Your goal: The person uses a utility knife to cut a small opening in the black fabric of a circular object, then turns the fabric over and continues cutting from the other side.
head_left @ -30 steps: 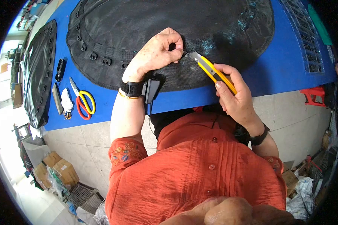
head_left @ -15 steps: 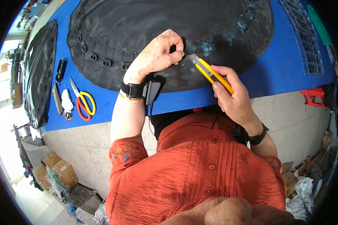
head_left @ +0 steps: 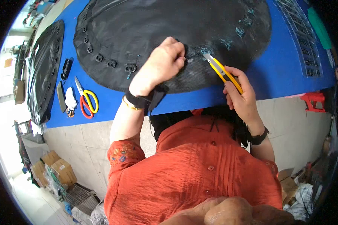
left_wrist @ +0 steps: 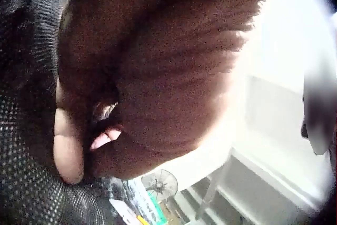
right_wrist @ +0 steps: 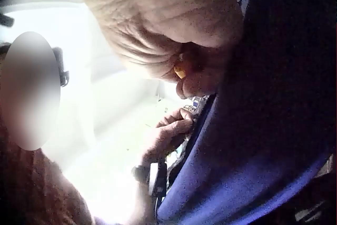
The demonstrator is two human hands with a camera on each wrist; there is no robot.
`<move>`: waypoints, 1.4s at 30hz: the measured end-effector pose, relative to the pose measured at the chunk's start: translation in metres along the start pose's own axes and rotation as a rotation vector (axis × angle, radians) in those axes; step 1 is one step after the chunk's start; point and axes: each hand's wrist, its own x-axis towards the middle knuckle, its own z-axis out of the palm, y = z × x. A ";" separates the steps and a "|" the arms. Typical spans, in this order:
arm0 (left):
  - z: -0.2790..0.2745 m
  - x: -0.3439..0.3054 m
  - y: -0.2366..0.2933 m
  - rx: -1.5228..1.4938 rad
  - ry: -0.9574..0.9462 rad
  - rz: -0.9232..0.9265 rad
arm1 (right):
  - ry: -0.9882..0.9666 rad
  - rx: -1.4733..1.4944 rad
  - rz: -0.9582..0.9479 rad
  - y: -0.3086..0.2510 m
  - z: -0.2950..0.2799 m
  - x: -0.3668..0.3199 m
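Note:
A large rounded piece of black mesh fabric (head_left: 150,22) lies across the table, with teal thread bits (head_left: 226,44) scattered on it. On its near part is my left hand (head_left: 161,63), fingers curled and pinched together at the mesh; what lies between the tips is mostly hidden. In the left wrist view the fingertips of this hand (left_wrist: 137,77) meet close against the mesh. My right hand (head_left: 244,93) grips a yellow utility knife (head_left: 223,71), its blade out and pointing at teal bits right of my left hand. The right wrist view shows my right hand (right_wrist: 174,30) curled round the knife.
Scissors with red and yellow handles (head_left: 87,101), a white bundle (head_left: 70,98) and a black tool (head_left: 66,69) lie at the left on the blue table (head_left: 112,107). Another black piece (head_left: 45,71) is farther left. A clear tray sheet (head_left: 306,45) lies at the right.
The fabric has shifted slightly right and down in view. My left hand has turned with its fingers more curled under. The knife has moved right, its blade farther from the left fingertips.

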 end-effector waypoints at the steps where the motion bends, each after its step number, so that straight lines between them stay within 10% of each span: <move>1: 0.005 -0.004 0.009 0.094 0.040 -0.012 | 0.004 0.009 0.013 0.001 -0.001 0.000; 12: 0.059 -0.015 0.060 0.763 0.092 -0.194 | -0.013 0.076 0.007 0.006 -0.005 0.010; 42: 0.042 -0.040 0.071 0.103 0.151 -0.256 | -0.039 -0.009 -0.003 0.007 -0.032 -0.013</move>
